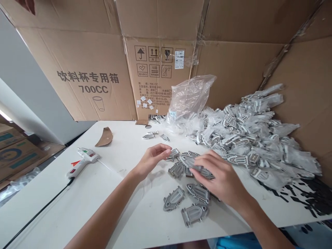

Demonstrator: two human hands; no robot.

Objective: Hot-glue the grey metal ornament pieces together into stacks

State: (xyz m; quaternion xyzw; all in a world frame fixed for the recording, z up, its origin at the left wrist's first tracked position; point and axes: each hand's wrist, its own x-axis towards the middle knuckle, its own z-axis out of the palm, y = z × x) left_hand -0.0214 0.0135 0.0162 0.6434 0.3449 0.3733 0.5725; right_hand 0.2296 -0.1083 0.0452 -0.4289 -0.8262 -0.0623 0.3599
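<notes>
Over the middle of the white table, my right hand (220,174) pinches a grey metal part (190,160) between thumb and fingers, above a loose group of similar parts. To its left, my left hand (153,159) has its fingers curled, thumb close to the fingertips, beside another grey part (174,154); whether it touches that part is unclear. Nearer the front edge lie several more arrow-shaped grey parts, among them one at the left (174,199) and one at the front (194,214).
A large heap of bagged metal parts (238,131) covers the right side, with black pieces (311,197) below it. A glue gun (84,160) with a black cord and a cardboard scrap (104,137) lie left. Cardboard walls (160,20) stand behind a clear bag (192,98).
</notes>
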